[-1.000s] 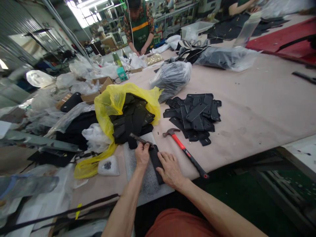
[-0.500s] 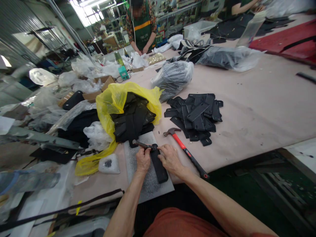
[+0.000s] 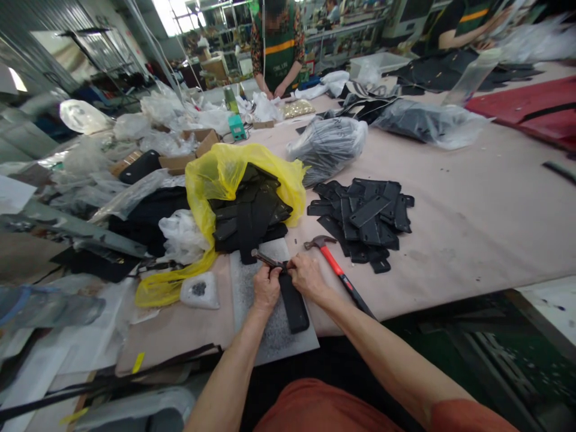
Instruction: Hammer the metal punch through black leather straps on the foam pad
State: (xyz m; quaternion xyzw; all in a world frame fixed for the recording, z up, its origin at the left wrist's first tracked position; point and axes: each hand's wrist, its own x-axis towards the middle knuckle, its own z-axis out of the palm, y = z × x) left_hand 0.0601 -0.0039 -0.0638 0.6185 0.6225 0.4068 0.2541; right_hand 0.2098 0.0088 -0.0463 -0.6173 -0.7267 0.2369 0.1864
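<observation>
Speckled board [image 3: 281,337], oblong strip [image 3: 294,306], slim rod [image 3: 266,258]

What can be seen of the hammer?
The claw hammer lies on the table, dark metal-looking head away from the person, red and black handle slanting toward the near edge. The right forearm seems to cover the handle's end. Its head is near the piled black pieces; the right hand isn't holding it.

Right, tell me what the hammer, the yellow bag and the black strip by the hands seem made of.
Hammer: probably metal head, dull and dark; smooth red and black handle, likely plastic or rubber. Yellow bag: thin plastic film, being translucent and crinkled. Black strip: matte; plain dark surface leaves leather, fabric or plastic open.
</observation>
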